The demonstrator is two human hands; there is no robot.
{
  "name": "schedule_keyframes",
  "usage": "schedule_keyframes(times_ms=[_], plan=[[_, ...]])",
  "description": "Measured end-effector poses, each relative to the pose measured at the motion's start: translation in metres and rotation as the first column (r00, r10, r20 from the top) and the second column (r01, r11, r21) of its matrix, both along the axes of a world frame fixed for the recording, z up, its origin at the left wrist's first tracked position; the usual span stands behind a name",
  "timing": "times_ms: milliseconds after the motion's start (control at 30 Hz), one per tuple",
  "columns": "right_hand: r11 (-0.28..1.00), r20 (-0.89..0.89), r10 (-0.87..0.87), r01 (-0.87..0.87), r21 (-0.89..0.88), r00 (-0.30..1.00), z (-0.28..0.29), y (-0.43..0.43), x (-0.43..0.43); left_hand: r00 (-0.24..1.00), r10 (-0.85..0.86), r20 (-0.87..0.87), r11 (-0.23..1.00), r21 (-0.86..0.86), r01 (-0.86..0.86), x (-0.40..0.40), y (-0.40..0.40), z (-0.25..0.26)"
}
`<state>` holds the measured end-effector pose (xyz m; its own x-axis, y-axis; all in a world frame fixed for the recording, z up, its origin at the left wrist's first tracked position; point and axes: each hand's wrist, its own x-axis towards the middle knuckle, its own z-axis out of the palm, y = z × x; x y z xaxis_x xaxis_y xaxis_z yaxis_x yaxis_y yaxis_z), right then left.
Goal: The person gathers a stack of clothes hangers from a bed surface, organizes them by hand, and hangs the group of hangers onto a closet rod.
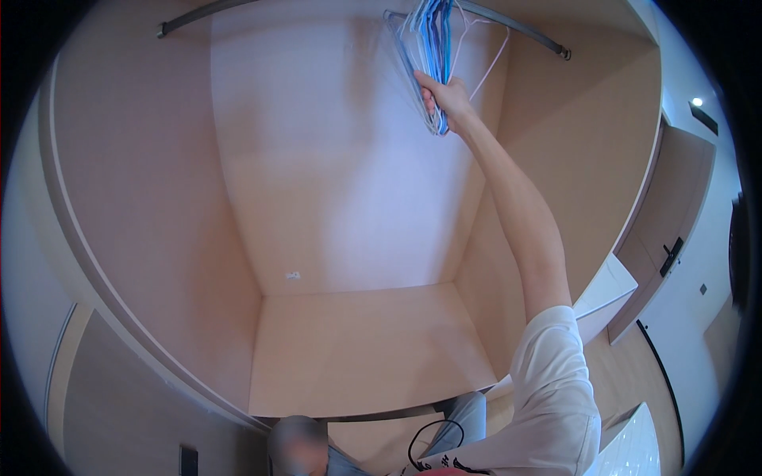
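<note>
My right hand (pixel 446 98) is raised at arm's length and closed around a bunch of thin clothes hangers (pixel 437 35), gripping them near their lower bars. Most of the bunch is blue, white or dark purple. A pink hanger (pixel 491 65) fans out at its right side, partly hidden by my hand. The hangers hang close to a dark metal wardrobe rod (pixel 518 28); their hooks run past the top of the picture, so their hold on the rod is hidden. My left hand cannot be made out in view.
Around me stands a wooden wardrobe compartment with a back panel (pixel 357 178), side panels (pixel 571 149) and a floor board (pixel 369 345). A small white label (pixel 293 275) sits low on the back. At right is a door (pixel 673 208) with a black handle. A blurred patch (pixel 297 443) lies at the bottom.
</note>
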<state>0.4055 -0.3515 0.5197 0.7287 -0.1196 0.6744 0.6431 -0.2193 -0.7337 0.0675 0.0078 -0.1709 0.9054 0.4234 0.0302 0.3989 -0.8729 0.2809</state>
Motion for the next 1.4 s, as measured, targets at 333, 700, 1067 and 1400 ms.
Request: schedule_keyframes(times_ms=[333, 700, 1067, 1400], plan=[[0.998, -0.050, 0.053, -0.052, 0.026, 0.997, -0.034, 0.002, 0.013, 1.000, 0.007, 0.010, 0.994, -0.112, -0.006, -0.010, -0.001, 0.034], [0.966, -0.248, 0.103, -0.156, -0.205, 0.963, -0.280, -0.020, -0.040, 0.883, -0.193, 0.427, 0.979, 0.136, 0.148, -0.009, 0.004, -0.012], [0.939, -0.889, 0.287, -0.289, 0.188, 0.357, -0.509, 0.032, -0.349, 0.702, -0.134, 0.699, 0.584, -0.517, 0.626, 0.068, -0.130, 0.214], [0.890, -0.858, 0.437, -0.266, 0.370, 0.271, -0.516, 0.029, -0.388, 0.846, -0.004, 0.532, 0.455, -0.753, 0.476, 0.037, -0.151, 0.197]])
